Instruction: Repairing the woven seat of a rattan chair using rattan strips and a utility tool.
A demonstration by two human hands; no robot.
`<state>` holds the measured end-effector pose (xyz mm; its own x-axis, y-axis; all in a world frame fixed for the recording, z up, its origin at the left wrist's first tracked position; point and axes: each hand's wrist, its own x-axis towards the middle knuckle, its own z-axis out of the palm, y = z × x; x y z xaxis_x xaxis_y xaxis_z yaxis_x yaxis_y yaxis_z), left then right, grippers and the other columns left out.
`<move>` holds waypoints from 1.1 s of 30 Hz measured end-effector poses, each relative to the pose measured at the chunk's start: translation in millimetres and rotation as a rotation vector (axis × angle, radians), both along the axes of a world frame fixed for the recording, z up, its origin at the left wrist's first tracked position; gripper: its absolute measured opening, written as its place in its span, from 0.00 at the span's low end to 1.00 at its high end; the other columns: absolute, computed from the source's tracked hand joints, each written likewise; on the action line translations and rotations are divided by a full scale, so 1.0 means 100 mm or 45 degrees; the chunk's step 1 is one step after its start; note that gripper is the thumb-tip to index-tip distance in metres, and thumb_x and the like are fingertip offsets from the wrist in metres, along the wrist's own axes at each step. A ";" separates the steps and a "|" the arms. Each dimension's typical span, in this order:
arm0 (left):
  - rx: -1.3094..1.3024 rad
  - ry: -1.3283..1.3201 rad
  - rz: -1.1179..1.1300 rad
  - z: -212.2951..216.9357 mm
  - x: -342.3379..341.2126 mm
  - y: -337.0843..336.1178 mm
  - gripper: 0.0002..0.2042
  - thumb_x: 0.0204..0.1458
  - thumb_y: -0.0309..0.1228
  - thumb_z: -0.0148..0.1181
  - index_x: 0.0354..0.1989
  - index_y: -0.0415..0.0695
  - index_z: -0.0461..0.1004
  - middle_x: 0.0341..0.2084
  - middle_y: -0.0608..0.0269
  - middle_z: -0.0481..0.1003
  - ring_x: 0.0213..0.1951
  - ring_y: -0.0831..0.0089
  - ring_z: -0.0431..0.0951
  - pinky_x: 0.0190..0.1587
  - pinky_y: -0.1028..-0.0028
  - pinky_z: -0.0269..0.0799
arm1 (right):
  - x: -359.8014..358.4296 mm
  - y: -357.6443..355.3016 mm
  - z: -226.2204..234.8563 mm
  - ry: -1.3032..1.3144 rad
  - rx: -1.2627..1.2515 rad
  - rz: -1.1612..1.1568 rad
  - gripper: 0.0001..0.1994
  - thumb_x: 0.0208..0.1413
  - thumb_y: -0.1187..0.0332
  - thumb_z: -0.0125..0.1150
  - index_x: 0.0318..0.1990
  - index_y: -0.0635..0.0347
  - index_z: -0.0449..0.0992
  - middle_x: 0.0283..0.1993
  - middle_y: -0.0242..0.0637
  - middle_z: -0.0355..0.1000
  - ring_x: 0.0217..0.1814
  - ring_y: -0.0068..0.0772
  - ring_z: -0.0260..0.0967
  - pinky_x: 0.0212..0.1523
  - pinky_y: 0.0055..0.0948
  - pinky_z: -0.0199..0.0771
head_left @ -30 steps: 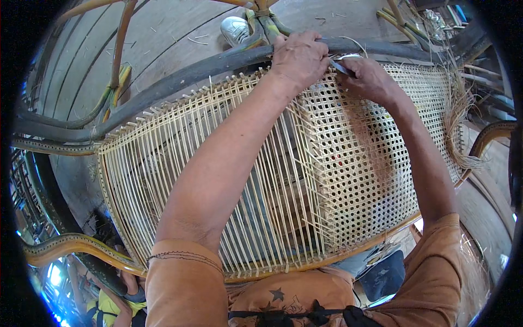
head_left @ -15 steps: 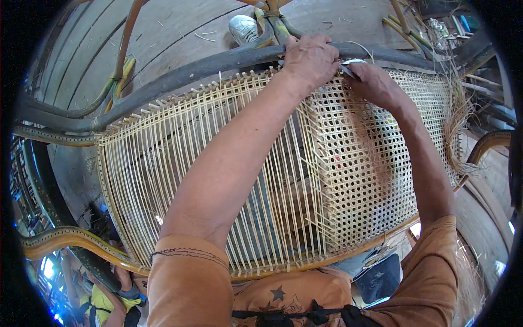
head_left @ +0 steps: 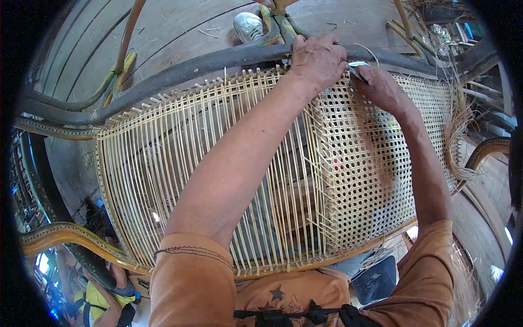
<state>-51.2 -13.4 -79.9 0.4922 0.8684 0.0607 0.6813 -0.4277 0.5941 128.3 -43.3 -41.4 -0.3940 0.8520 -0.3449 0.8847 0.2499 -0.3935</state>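
Note:
A curved frame panel lies across my lap, strung with pale cane strands on the left and close cane webbing with small holes on the right. At its far edge my left hand is closed, its fingers bent over the border by the dark rail; what they pinch is hidden. Just to the right, my right hand grips a flat, grey metal blade-like tool, its tip pointing at my left fingertips. Something white and rounded shows behind that tool. A thin loose strand arches above the rail.
Loose cane fibres hang off the panel's right end. Short cane ends stick up along its far edge. Beyond the rail are a pale shoe and wooden floorboards with scraps. A person in yellow sits at lower left.
The view has shifted slightly. Both hands stay at the far edge of the panel, close together, with the metal tool still in my right hand.

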 end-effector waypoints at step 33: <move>0.032 0.091 -0.012 0.02 0.02 -0.01 0.08 0.47 0.40 0.56 0.34 0.58 0.79 0.49 0.70 0.70 0.50 0.66 0.70 0.49 0.58 0.58 | -0.12 -0.24 -0.11 -0.238 0.423 0.088 0.07 0.50 0.67 0.55 0.37 0.55 0.70 0.33 0.39 0.69 0.38 0.43 0.69 0.42 0.39 0.66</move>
